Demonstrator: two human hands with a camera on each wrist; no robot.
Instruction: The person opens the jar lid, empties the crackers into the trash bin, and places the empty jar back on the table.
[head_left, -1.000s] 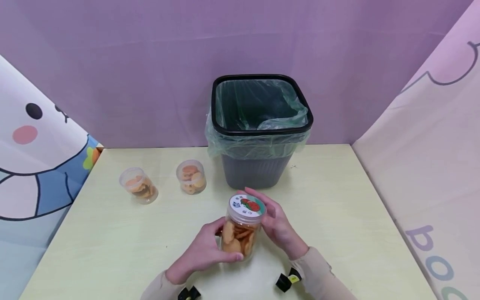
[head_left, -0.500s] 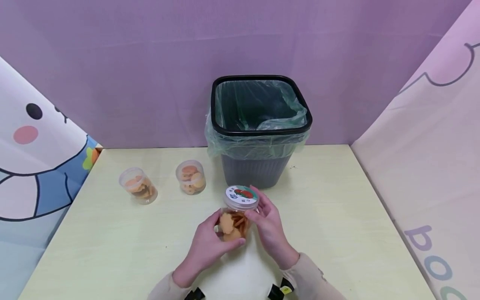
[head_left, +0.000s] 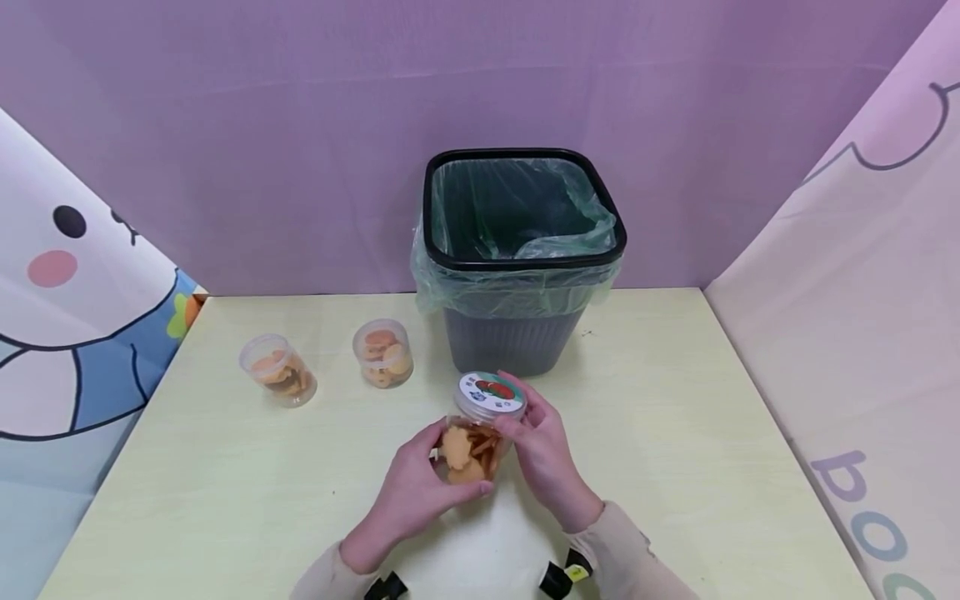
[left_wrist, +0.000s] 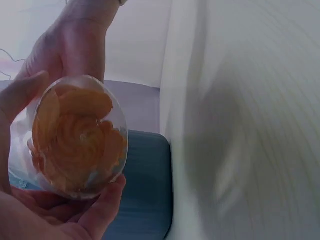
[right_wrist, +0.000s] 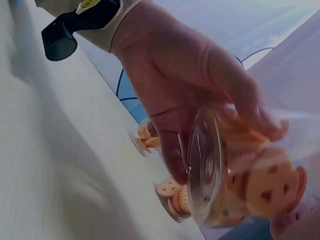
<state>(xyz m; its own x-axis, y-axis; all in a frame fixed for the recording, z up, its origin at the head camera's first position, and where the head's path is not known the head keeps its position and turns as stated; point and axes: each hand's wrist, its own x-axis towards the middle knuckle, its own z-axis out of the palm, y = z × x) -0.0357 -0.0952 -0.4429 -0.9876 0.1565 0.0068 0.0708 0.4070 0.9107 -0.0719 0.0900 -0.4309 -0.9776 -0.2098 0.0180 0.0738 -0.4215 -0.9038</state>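
Note:
A clear plastic jar (head_left: 471,454) of cookies is raised off the table between my hands, its base toward the camera in the left wrist view. My left hand (head_left: 412,492) grips the jar's body from the left, thumb across the front. The fingers and thumb of my right hand (head_left: 547,458) hold the round lid (head_left: 491,395) on top, printed with red fruit on white and green. Whether the lid is tight or loose, I cannot tell. From the right wrist, the cookies (right_wrist: 270,190) show through the clear wall.
Two lidless clear cups of cookies stand back left: one cup (head_left: 279,371) farther left, another cup (head_left: 382,354) nearer the bin. A grey trash bin (head_left: 517,337) with a black rim and green liner stands at the table's back. Purple cloth (head_left: 300,167) hangs behind.
The jar has moved slightly up and left from its place a second ago. My right hand has shifted its hold, with its thumb now at the front of the lid.

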